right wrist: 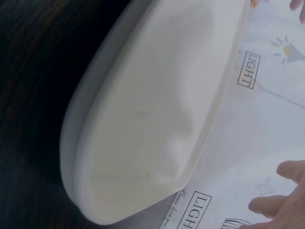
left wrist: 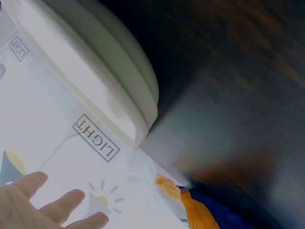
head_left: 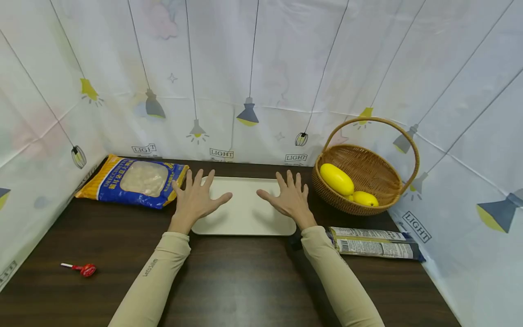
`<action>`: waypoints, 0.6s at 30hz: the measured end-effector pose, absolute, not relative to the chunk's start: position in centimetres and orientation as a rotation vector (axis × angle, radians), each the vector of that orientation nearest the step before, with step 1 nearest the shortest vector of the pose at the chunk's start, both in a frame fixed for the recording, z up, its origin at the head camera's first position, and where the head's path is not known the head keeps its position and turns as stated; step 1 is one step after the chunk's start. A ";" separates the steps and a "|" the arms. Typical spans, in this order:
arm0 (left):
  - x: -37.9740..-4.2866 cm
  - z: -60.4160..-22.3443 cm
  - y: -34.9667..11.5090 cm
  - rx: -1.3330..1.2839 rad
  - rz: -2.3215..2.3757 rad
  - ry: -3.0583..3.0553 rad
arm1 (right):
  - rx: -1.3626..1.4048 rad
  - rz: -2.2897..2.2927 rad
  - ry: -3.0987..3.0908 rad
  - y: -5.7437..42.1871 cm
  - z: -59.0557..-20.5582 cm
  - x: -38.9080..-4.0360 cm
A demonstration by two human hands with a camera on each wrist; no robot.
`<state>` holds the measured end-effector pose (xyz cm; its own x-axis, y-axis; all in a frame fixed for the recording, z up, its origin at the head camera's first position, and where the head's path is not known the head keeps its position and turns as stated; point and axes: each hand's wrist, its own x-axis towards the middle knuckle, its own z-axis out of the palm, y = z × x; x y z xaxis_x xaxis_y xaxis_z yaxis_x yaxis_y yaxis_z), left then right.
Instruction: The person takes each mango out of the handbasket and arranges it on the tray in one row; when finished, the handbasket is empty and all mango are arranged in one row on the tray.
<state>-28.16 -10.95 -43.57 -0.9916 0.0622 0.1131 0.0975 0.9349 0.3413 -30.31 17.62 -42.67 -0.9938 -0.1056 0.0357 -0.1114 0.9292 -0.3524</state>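
Both hands hover with fingers spread over a white rectangular tray [head_left: 245, 204] in the head view. My left hand [head_left: 195, 200] is above the tray's left end, close to a blue and yellow bag of pasta [head_left: 143, 179]. Over its right end is my right hand [head_left: 289, 200]; neither hand holds anything. In the left wrist view the tray's rim [left wrist: 109, 62] shows, with several fingertips of the left hand [left wrist: 52, 205] at the lower left. The right wrist view shows the tray [right wrist: 147, 114] at length and the right hand [right wrist: 281, 200] apart from it.
A wicker basket [head_left: 367, 165] with a tall handle holds yellow lemon-like fruits [head_left: 337, 179] at the back right. Before it lies a long printed packet [head_left: 373, 243]. A red lollipop [head_left: 87, 270] rests on the dark table [head_left: 241, 281] at left. A printed curtain [head_left: 269, 68] hangs behind.
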 end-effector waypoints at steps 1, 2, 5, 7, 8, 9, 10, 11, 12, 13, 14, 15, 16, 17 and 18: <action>-28.1 -43.6 -11.0 -0.119 -0.535 -2.992 | 0.171 0.569 -3.069 17.6 -42.7 -30.3; -28.1 -43.6 -11.2 -0.116 -0.537 -2.993 | 0.172 0.574 -3.068 17.6 -42.7 -30.3; -28.0 -43.6 -11.4 -0.111 -0.533 -2.995 | 0.175 0.572 -3.070 17.6 -42.6 -30.3; -27.9 -43.6 -11.6 -0.111 -0.537 -3.001 | 0.184 0.564 -3.070 17.6 -42.6 -30.3; -27.8 -43.6 -11.7 -0.111 -0.541 -3.002 | 0.190 0.562 -3.070 17.6 -42.5 -30.3; -27.7 -43.7 -11.8 -0.112 -0.548 -3.003 | 0.196 0.559 -3.067 17.6 -42.5 -30.2; -27.6 -43.7 -11.9 -0.113 -0.554 -3.004 | 0.202 0.556 -3.065 17.6 -42.4 -30.2; -27.4 -43.7 -12.0 -0.114 -0.561 -3.005 | 0.210 0.551 -3.061 17.6 -42.3 -30.2; -27.2 -43.7 -12.1 -0.114 -0.564 -3.008 | 0.220 0.540 -3.058 17.6 -42.2 -30.1; -27.0 -43.6 -12.2 -0.114 -0.569 -3.008 | 0.229 0.533 -3.055 17.6 -42.0 -30.0; -26.8 -43.6 -12.2 -0.116 -0.574 -3.010 | 0.241 0.528 -3.052 17.6 -41.8 -30.0; -26.6 -43.5 -12.3 -0.120 -0.581 -3.010 | 0.252 0.518 -3.049 17.6 -41.6 -29.9; -26.4 -43.5 -12.3 -0.125 -0.586 -3.011 | 0.259 0.511 -3.049 17.7 -41.4 -29.7; -26.1 -43.4 -12.4 -0.130 -0.591 -3.012 | 0.272 0.506 -3.045 17.7 -41.1 -29.6; -25.9 -43.4 -12.4 -0.136 -0.592 -3.013 | 0.280 0.504 -3.044 17.8 -40.8 -29.5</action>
